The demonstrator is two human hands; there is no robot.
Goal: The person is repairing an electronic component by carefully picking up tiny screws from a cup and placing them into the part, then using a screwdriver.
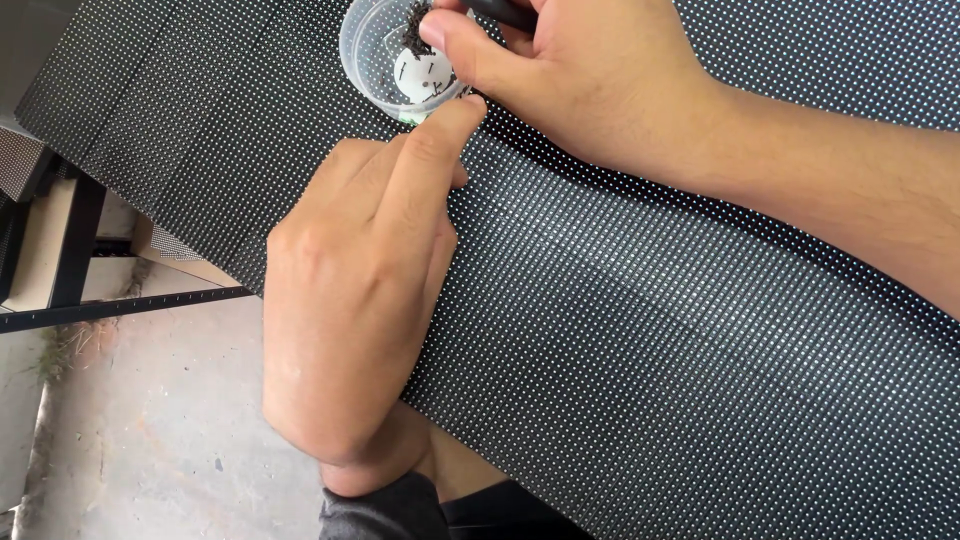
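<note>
Item: small clear round plastic cup (372, 62) holding tiny dark screws, far on black dotted panel surface (650, 330). Left hand (350, 320): forefinger extended, pressing the panel just beside the cup. Right hand (560, 70): closed around a dark tool handle (500, 12), thumb over the cup rim. Step: fastening, judged.

Large black panel screen (650, 330) with white dot grid fills frame; small clear round tub (365, 50) at top.

Black dotted panel (650, 350) — a clear plastic cup (372, 60) sits on it.
</note>
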